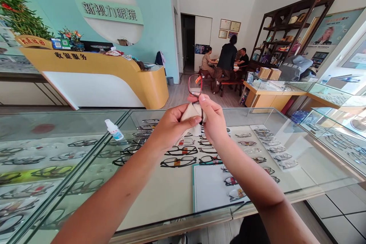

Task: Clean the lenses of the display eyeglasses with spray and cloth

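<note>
Here, fingers of the left hand (168, 125) pinch a pale cloth (190, 112), while those of the right hand (214, 120) grip red-rimmed glasses (195, 85) above the glass-topped table (160, 198).

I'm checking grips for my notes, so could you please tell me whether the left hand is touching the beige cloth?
Touching: in the head view, the left hand has its thumb on the beige cloth, with no gap visible.
</note>
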`<control>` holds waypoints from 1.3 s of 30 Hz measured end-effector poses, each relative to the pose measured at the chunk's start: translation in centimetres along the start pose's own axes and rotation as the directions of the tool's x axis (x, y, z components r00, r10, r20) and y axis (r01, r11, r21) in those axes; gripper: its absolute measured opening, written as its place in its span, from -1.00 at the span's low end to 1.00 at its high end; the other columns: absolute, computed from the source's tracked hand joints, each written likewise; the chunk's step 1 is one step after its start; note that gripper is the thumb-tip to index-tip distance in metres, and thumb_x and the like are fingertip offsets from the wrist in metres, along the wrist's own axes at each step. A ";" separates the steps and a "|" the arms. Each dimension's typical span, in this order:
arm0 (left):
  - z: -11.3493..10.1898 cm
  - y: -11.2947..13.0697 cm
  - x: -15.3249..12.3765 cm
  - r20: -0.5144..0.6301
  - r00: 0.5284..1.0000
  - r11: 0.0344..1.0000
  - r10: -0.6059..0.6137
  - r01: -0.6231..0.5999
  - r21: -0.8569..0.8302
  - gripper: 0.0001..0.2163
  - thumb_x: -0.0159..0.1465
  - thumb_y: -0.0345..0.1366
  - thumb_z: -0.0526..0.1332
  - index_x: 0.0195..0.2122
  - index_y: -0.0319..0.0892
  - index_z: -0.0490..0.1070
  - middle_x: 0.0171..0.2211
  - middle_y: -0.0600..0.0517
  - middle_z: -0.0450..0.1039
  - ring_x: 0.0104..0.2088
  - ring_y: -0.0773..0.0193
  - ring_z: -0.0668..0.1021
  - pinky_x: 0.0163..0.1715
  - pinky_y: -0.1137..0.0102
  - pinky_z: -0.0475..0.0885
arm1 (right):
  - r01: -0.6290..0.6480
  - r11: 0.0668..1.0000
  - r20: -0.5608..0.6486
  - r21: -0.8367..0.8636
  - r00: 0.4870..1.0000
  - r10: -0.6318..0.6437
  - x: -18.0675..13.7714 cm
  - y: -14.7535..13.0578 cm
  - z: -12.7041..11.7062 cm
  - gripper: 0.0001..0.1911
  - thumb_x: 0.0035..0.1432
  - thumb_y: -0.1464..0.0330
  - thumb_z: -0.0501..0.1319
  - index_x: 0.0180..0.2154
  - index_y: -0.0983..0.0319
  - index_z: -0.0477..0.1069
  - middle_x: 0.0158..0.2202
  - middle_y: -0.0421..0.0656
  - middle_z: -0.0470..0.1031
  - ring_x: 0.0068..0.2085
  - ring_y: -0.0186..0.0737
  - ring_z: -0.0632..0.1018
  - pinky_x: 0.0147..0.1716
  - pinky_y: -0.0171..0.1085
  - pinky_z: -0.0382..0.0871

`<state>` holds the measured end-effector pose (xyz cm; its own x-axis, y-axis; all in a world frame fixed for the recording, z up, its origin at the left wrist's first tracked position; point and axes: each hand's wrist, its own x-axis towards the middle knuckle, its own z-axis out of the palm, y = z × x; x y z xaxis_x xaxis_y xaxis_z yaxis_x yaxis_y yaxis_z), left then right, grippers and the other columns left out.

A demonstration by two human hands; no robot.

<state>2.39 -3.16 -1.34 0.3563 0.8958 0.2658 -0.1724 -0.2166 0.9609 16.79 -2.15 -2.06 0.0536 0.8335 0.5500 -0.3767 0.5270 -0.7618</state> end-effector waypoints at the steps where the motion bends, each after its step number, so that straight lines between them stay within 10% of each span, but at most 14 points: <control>1: -0.1 -0.1 0.0 0.007 1.000 1.000 0.004 -0.004 0.010 -0.52 0.09 -0.04 0.66 -0.08 -0.20 0.66 -0.30 0.01 0.63 -0.35 0.23 0.58 -0.37 0.42 0.45 | -0.011 1.000 -0.008 0.006 1.000 0.011 0.0 0.0 0.0 -0.56 0.24 -0.14 0.44 -0.30 0.07 0.79 0.04 -0.11 0.66 0.17 0.02 0.60 0.24 -0.05 0.48; 10: -0.5 -0.9 0.2 0.007 0.994 0.981 0.112 -0.112 0.159 -0.60 0.20 -0.05 0.61 -0.05 -0.13 0.67 -0.35 0.03 0.59 -0.42 0.25 0.52 -0.45 0.41 0.42 | -0.154 0.983 -0.060 0.097 0.985 0.161 0.0 0.0 0.1 -0.50 0.16 -0.18 0.48 -0.22 0.10 0.79 -0.08 -0.12 0.74 -0.04 -0.06 0.63 -0.07 -0.14 0.57; 24: 0.9 -2.2 0.5 -0.291 0.918 0.963 0.268 -0.260 0.068 -0.47 0.27 0.30 0.46 -0.20 -0.13 0.61 -0.38 0.08 0.55 -0.41 0.33 0.47 -0.38 0.43 0.42 | -0.033 0.999 0.050 -0.019 0.998 0.034 -1.2 1.2 1.0 -0.47 0.34 -0.22 0.34 -0.08 0.04 0.81 -0.01 -0.14 0.72 0.15 -0.03 0.62 0.25 -0.09 0.53; 31: -0.7 -0.7 0.6 -0.011 1.000 0.996 0.007 -0.008 -0.086 -0.50 0.22 0.24 0.52 -0.28 -0.16 0.59 -0.43 0.03 0.56 -0.52 0.30 0.51 -0.51 0.42 0.43 | -0.076 0.997 0.030 0.018 0.997 0.075 -0.2 -0.1 0.0 -0.50 0.20 -0.21 0.46 -0.20 0.07 0.81 -0.03 -0.13 0.73 0.09 -0.01 0.64 0.12 -0.08 0.59; 39: -2.1 0.4 0.8 0.197 0.976 0.989 -0.088 0.109 -0.096 -0.52 0.11 -0.02 0.68 -0.11 -0.21 0.65 -0.32 -0.01 0.64 -0.41 0.27 0.63 -0.44 0.46 0.52 | -0.154 0.988 0.063 0.025 0.986 0.153 0.1 -0.8 -0.5 -0.46 0.17 -0.22 0.47 -0.27 0.11 0.78 -0.13 -0.12 0.72 -0.10 -0.10 0.62 -0.13 -0.16 0.54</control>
<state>0.67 -1.69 -0.91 0.5437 0.8175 0.1898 -0.2198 -0.0796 0.9723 17.60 -2.39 -1.52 -0.0626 0.8920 0.4477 -0.4032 0.3877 -0.8289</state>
